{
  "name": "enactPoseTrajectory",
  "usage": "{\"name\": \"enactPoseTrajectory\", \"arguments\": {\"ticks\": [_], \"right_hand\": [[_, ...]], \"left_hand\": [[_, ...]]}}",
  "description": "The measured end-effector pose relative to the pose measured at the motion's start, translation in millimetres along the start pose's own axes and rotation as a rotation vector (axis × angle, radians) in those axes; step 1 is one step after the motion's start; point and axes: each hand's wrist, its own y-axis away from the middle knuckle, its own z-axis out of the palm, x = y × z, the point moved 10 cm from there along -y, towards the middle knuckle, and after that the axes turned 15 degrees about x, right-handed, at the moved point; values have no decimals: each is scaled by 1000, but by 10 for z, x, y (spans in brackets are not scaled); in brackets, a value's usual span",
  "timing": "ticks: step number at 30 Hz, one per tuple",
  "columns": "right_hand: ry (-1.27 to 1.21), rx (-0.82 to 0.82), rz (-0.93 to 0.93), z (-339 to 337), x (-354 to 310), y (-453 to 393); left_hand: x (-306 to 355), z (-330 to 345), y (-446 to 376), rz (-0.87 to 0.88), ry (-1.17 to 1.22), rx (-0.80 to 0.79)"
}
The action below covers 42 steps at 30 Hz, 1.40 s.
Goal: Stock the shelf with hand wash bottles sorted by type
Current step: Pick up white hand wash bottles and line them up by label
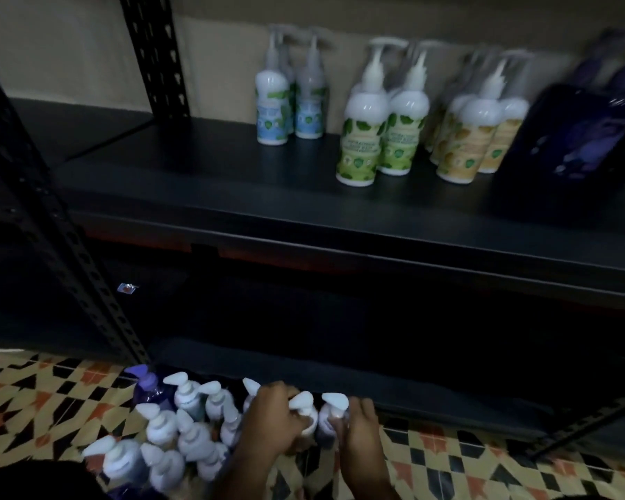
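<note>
White pump-top hand wash bottles [181, 431] stand clustered on the patterned tile floor [484, 460] below the black metal shelf [304, 218]. Left hand [271, 424] and right hand [358, 427] each grip one bottle at the cluster's right edge. Sorted blue-, green- and yellow-labelled bottles [361, 131] stand on the shelf.

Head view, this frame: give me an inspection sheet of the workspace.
Surface: dark metal shelf, partly stocked.
Job's things: blue-label bottles, green-label bottles, yellow-label bottles and blurred purple bottles grouped on it; unsorted pump bottles on the floor.
Clutter: small scrap on the lower level.
Hands: left hand and right hand each grip a floor bottle.
Cables: nothing seen.
Surroundings: patterned tile floor, beige wall.
</note>
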Motion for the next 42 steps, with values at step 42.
{"name": "enactPoseTrajectory", "arguments": {"ticks": [42], "right_hand": [[-508,-79,-120,-2119,-2026,-118]], "left_hand": [[1774,-2230,140,115,507,197]]}}
